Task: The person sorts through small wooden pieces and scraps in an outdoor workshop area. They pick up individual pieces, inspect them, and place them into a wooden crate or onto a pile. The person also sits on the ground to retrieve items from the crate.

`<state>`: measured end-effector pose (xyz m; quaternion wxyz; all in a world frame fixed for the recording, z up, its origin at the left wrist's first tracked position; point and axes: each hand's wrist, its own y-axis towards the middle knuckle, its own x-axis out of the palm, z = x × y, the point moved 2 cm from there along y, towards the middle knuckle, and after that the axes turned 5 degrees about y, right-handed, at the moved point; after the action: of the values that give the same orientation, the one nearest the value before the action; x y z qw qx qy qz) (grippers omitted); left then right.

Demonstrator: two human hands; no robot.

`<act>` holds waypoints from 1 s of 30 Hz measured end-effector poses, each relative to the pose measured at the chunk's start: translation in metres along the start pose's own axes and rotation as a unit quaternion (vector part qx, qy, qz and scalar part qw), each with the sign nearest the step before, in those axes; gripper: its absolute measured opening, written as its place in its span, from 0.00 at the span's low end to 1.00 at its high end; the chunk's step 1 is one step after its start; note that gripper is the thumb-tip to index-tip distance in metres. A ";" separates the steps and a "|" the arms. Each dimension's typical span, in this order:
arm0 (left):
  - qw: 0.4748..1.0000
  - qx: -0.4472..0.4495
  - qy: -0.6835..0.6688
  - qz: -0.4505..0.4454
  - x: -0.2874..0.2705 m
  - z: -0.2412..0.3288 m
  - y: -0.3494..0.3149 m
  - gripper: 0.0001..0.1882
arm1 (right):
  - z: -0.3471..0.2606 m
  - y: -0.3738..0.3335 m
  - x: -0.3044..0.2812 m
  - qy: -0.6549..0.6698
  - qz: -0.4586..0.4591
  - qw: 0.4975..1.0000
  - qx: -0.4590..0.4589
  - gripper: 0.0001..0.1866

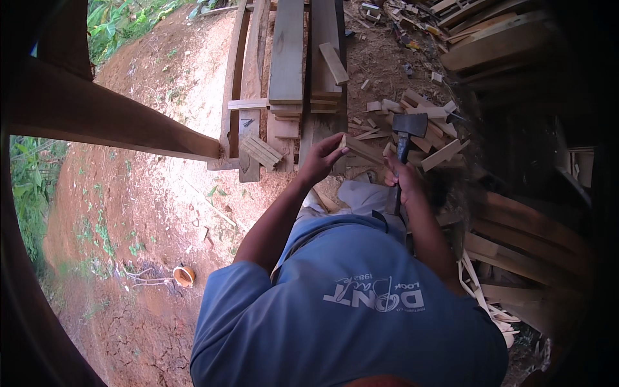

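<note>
A short wooden strip (pixel 365 150) spans the space in front of my body. My left hand (pixel 320 158) pinches its left end between thumb and fingers. Closed round the dark handle of a hatchet (pixel 411 123) is my right hand (pixel 405 177); the hatchet's broad metal head points away from me. The thumb and a finger of that hand are also at the strip's right end, though whether they grip it I cannot tell. Beyond my left hand, a small stack of cut strips (pixel 261 151) lies on the boards.
Long planks (pixel 287 55) run away from me, with a loose wood piece (pixel 333 63) on top. Offcuts (pixel 445 155) are heaped at right, near stacked timber (pixel 496 45). A thick beam (pixel 129 116) crosses at left. An orange round container (pixel 184 276) sits on the dirt.
</note>
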<state>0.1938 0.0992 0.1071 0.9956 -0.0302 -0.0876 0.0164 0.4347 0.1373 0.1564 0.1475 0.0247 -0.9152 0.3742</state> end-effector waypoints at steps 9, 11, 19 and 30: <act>0.993 0.045 0.075 -0.082 0.022 -0.007 0.017 0.26 | 0.025 0.018 -0.033 0.109 0.012 0.994 0.002 0.14; 0.978 0.086 0.166 -0.095 0.016 0.005 0.016 0.25 | 0.029 0.015 -0.034 0.114 0.027 0.993 0.000 0.14; 0.947 0.040 0.283 -0.144 -0.006 0.019 0.004 0.26 | 0.037 0.018 -0.026 0.035 0.008 0.999 -0.013 0.18; 0.938 0.068 0.322 -0.111 -0.025 0.008 0.001 0.25 | 0.029 0.018 -0.004 -0.043 0.008 0.999 -0.017 0.19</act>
<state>0.1682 0.1001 0.1105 0.9657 0.0442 0.2361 -0.0990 0.4285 0.1301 0.1235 0.1054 0.0307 -0.9271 0.3583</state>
